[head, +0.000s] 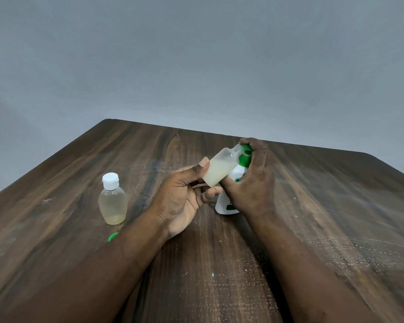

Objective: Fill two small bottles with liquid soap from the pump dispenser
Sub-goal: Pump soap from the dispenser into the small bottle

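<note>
A: Far left, a capped bottle (112,199) stands upright on the table (336,206) with some pale liquid inside. A loose green cap (113,236) lies just in front of it, partly hidden by the forearm.

B: The action's to the right of that. The left hand (182,197) pinches the open bottle (219,169) low on its body, thumb on top, fingers underneath.

A: Look at the tilt! Its long axis runs from lower left up to the right, and the mouth points at the green pump head (245,158), right beside the spout.

B: Milky soap fills roughly the lower half. The pump dispenser (224,205) stands upright just behind it.

A: And the right hand (254,183) is curled over that pump head, thumb down the front. It's the hand placed to press. I'd say a push is called for, with the mouth kept under the spout.
</note>
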Motion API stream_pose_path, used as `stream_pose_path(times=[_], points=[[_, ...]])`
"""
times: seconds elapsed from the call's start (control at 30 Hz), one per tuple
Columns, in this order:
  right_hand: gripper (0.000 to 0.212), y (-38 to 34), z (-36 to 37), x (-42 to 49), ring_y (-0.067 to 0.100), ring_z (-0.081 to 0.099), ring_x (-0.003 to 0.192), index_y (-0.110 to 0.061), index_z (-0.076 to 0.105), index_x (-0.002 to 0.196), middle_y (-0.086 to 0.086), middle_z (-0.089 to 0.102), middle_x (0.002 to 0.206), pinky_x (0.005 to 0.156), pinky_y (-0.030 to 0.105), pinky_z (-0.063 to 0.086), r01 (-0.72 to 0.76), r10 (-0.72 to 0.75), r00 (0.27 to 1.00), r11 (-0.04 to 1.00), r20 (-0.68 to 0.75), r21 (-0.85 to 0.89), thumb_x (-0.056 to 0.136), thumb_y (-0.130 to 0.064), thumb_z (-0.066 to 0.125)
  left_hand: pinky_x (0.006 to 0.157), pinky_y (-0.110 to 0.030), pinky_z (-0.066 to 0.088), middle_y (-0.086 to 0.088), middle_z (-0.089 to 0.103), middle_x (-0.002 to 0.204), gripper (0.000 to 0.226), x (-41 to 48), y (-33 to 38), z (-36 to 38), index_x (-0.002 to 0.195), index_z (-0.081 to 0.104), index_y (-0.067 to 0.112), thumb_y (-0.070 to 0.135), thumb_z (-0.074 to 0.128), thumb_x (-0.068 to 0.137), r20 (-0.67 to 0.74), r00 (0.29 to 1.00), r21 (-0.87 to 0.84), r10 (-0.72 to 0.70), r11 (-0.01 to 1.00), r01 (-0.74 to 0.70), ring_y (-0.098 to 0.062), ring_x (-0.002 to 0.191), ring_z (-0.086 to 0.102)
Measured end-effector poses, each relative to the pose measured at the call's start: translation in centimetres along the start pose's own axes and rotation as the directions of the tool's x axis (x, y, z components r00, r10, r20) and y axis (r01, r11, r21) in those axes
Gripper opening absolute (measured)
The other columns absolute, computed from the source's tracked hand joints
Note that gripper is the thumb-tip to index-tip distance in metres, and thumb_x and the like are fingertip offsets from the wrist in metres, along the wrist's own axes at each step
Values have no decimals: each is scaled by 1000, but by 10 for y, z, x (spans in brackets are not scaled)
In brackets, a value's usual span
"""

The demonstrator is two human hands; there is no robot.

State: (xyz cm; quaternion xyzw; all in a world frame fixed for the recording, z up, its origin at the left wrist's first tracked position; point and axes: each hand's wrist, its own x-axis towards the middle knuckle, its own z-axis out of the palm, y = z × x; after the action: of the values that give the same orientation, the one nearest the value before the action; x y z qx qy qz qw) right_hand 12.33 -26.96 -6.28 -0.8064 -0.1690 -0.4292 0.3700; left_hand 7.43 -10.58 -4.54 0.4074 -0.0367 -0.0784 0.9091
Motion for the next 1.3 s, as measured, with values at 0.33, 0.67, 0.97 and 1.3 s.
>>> stream_pose_path(times=[0.33, 0.67, 0.97, 1.3], points=[[88, 0, -2, 2, 12, 59, 116, -19, 43, 147, -1, 56, 140, 89, 17, 48, 9, -8, 999, 1000, 39, -16, 70, -37, 82, 51, -20, 55, -19, 71, 93, 49, 0, 0, 1, 118, 65, -9, 27, 71, 85, 2, 1000, -10, 10, 1000, -10, -22, 66, 69], [78, 1, -2, 0, 19, 64, 111, -25, 45, 137, -2, 60, 129, 88, 34, 57, -14, 13, 1000, 1000, 18, 23, 69, -40, 80, 51, -19, 55, -17, 73, 90, 48, -1, 0, 0, 116, 66, -8, 28, 72, 85, -4, 1000, 6, -1, 1000, 1, -22, 64, 68], [93, -2, -12, 6, -6, 46, 126, -10, 45, 150, 5, 50, 149, 95, 5, 39, 67, -66, 997, 997, 26, -25, 70, -24, 88, 52, -19, 56, -17, 70, 92, 49, 0, 1, 3, 118, 65, -11, 27, 70, 87, 18, 1000, -16, 13, 1000, -12, -21, 68, 68], [95, 0, -16, 5, 1, 49, 121, -9, 44, 153, 6, 52, 148, 93, 2, 38, 82, -78, 995, 994, 55, -66, 73, -36, 88, 53, -19, 56, -16, 72, 89, 42, -2, 3, 5, 112, 68, -8, 27, 69, 89, 32, 999, -12, 16, 1000, -16, -21, 67, 69]])
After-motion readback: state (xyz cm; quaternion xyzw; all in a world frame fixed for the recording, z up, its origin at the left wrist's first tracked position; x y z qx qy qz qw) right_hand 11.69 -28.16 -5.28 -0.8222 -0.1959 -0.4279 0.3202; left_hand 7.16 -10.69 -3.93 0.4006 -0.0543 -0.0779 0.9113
